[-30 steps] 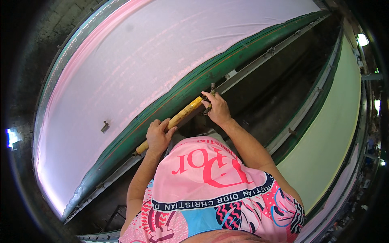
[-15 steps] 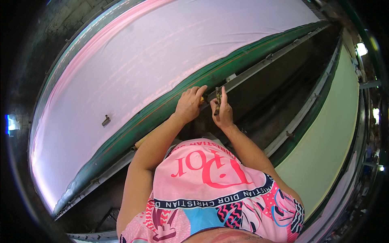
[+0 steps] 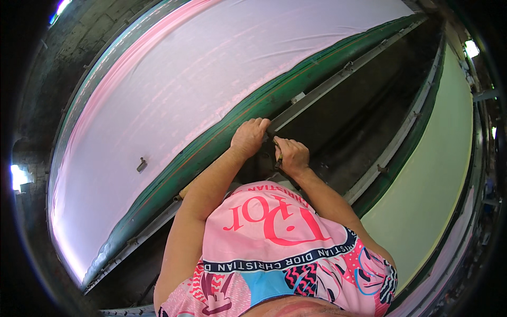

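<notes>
My left hand (image 3: 250, 137) curls its fingers over the grey metal rail (image 3: 317, 95) that runs along the green edge (image 3: 222, 134) of a long table covered with white-pink cloth (image 3: 200, 74). Just to its right and touching it, my right hand (image 3: 291, 156) is closed around a small dark metal piece (image 3: 278, 160) beside the rail. A tan wooden stick's end (image 3: 183, 192) peeks out under my left forearm; the rest of it is hidden.
A small dark metal clip (image 3: 141, 165) lies on the cloth to the left. A dark aisle (image 3: 359, 132) separates this table from a second long table with pale green cloth (image 3: 433, 174) and its own rail (image 3: 396, 148) on the right.
My left hand let go of the wooden stick and moved up the rail to meet my right hand. The right hand shifted slightly down along the rail, and the stick dropped from sight.
</notes>
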The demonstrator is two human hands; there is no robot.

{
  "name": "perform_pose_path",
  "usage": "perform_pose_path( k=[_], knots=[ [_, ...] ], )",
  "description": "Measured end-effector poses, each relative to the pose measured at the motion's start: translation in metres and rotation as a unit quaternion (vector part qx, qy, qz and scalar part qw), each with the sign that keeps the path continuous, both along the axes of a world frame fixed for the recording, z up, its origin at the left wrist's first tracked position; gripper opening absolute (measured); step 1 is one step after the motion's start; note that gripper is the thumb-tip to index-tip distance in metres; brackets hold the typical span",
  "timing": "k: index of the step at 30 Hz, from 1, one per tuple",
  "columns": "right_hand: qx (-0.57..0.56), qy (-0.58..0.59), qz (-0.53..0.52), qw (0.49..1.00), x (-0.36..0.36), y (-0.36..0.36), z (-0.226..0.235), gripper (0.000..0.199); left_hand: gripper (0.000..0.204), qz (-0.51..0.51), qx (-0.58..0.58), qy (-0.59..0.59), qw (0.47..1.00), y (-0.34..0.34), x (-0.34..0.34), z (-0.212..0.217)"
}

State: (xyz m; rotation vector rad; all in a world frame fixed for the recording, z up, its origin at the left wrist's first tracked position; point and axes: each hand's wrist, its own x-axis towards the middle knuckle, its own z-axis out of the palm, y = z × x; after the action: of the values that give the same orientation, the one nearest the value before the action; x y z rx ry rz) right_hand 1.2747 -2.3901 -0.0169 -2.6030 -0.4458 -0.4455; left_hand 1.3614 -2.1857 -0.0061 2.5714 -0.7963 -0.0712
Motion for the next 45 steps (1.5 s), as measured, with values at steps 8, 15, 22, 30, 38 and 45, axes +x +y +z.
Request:
perform_pose_path(
  k=[8,15,22,30,38,45],
  knots=[
    [-0.062,-0.003,0.021,0.998,0.005,-0.006,-0.011,0.03,0.029,-0.001,-0.014,0.0,1.0,-0.001,0.003,-0.008],
    [0.077,-0.036,-0.041,0.996,0.001,-0.001,-0.033,0.02,0.026,-0.009,-0.002,0.0,1.0,0.0,0.001,-0.007],
    [0.62,0.437,-0.056,0.649,-0.008,0.004,-0.073,0.034,0.025,-0.003,-0.014,0.002,1.0,0.002,-0.003,-0.007],
    [0.436,0.352,-0.066,0.825,-0.013,0.01,-0.069,0.039,0.024,-0.005,-0.014,-0.019,1.0,0.004,0.001,-0.013],
    [0.147,0.194,-0.041,0.969,-0.003,-0.01,-0.023,0.027,0.032,0.0,0.011,-0.035,0.999,0.003,-0.002,-0.008],
    [-0.038,0.108,-0.008,0.993,0.008,-0.009,-0.02,0.025,0.035,0.0,0.014,-0.04,0.999,0.002,0.001,-0.012]
  ],
)
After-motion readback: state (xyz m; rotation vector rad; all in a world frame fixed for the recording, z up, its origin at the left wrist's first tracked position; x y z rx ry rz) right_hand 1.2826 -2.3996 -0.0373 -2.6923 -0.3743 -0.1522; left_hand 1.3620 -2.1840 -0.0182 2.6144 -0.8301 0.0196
